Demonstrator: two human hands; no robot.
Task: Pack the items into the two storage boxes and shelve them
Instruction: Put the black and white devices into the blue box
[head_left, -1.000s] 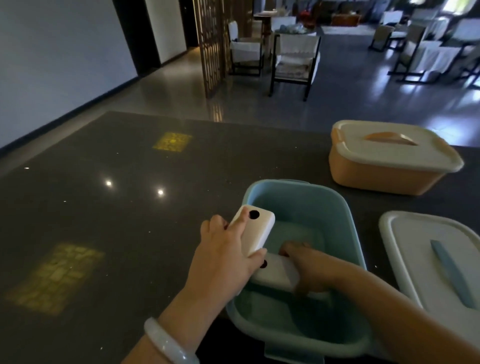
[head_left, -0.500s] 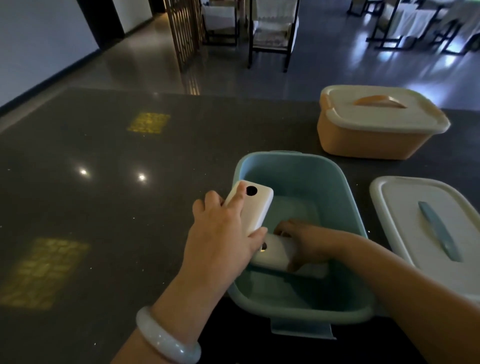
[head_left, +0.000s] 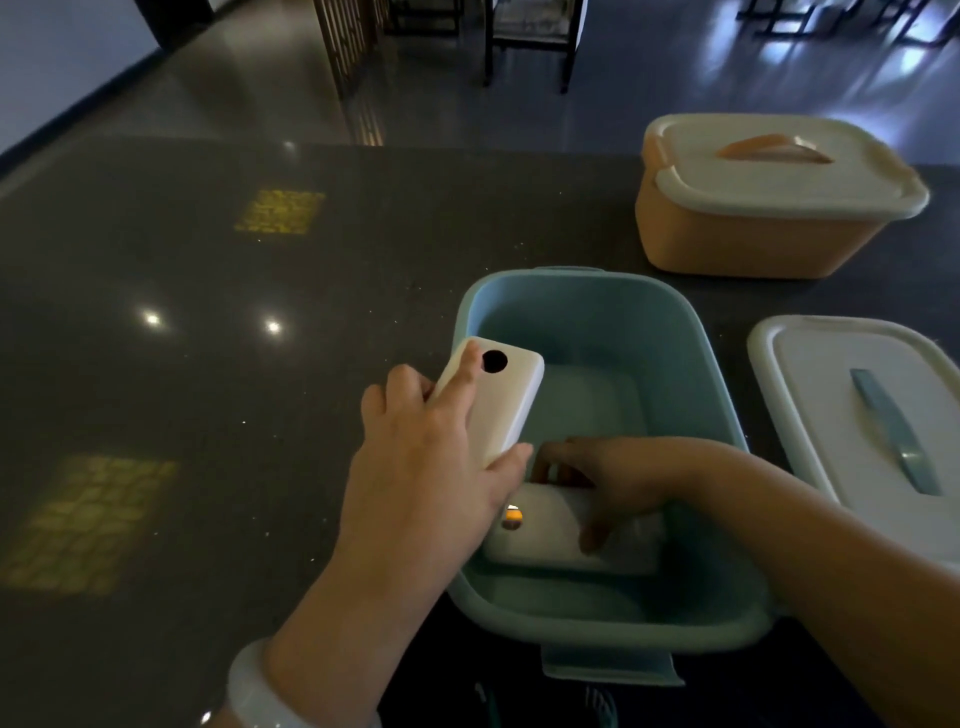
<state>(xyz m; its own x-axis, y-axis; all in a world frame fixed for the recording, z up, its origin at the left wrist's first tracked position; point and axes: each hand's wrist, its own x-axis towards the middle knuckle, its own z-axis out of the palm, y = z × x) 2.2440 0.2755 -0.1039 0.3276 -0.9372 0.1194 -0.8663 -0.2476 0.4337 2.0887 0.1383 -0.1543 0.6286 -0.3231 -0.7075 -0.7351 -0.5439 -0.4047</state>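
Blue box (head_left: 597, 332) sits open on the bench (head_left: 208, 364). My right hand (head_left: 618, 478) pinches one white device (head_left: 571, 540) on its floor; left hand (head_left: 431, 467) grips another (head_left: 493, 405) at the rim. Advise laying it flat alongside.

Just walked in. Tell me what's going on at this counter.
A person is packing white devices into the open blue storage box. The right hand reaches inside, fingers on one white device lying on the box's floor. The left hand holds a second white device tilted over the box's left rim. The blue-handled lid lies on the counter to the right. The orange storage box sits behind, lid on.
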